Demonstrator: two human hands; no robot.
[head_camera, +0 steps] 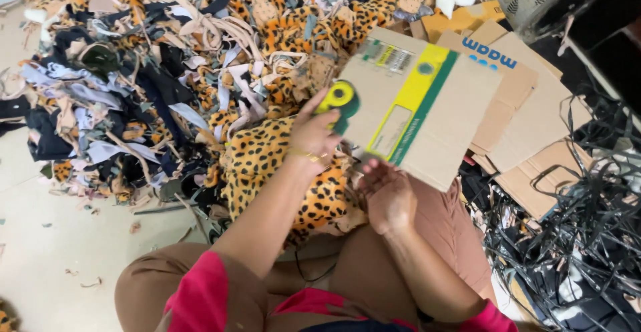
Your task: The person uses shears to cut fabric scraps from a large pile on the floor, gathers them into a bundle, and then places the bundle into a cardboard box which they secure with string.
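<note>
Brown cardboard sheet (pixel 427 112) is steadied at its lower edge by the right hand (pixel 387 195), fingers curled under it, while a yellow rotary cutter (pixel 337 102) is gripped closed in the left hand (pixel 310 132) at its left edge, no cut being visible yet.

Cardboard sheet (pixel 434 132): matt brown paperboard with a glossy yellow-green tape strip. Rotary cutter (pixel 337 102): smooth yellow plastic. Leopard-print fabric (pixel 267 158): soft, matt cloth. Floor (pixel 60 238): smooth, pale.
</note>
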